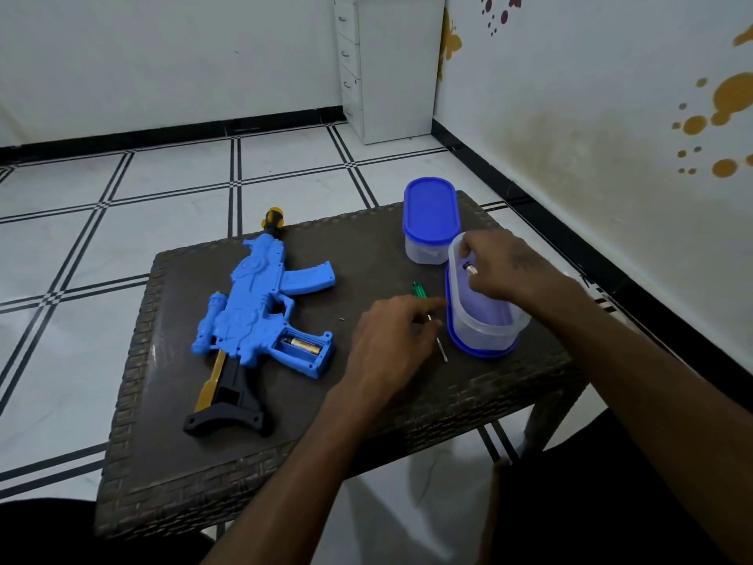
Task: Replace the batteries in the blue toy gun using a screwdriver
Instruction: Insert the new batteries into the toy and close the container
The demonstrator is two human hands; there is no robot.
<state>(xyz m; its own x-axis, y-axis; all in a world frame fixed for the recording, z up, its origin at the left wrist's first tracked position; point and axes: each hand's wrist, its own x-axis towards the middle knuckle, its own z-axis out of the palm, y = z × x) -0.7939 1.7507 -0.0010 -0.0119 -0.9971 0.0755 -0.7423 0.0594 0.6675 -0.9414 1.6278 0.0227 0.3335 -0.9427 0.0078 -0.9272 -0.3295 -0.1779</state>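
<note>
A relaxed, empty left hand [391, 340] is held over the brown wicker table [285, 462], partly covering the green-handled screwdriver [419, 290]. Left of it, the blue toy gun [252, 303] is laid flat, its compartment uncovered with one battery [303, 345] seated. Farther back, a second battery [470, 269] is pinched by the right hand [501, 263] over an open clear container [485, 320]. Battery swapping appears underway; next, it must be carried across and seated correctly.

Bare tabletop [366, 254] lies open between the blue toy gun [254, 303] and the open container [483, 320], barred only by a screwdriver [432, 320] just beside that container, and a tiny screw [341, 319].
</note>
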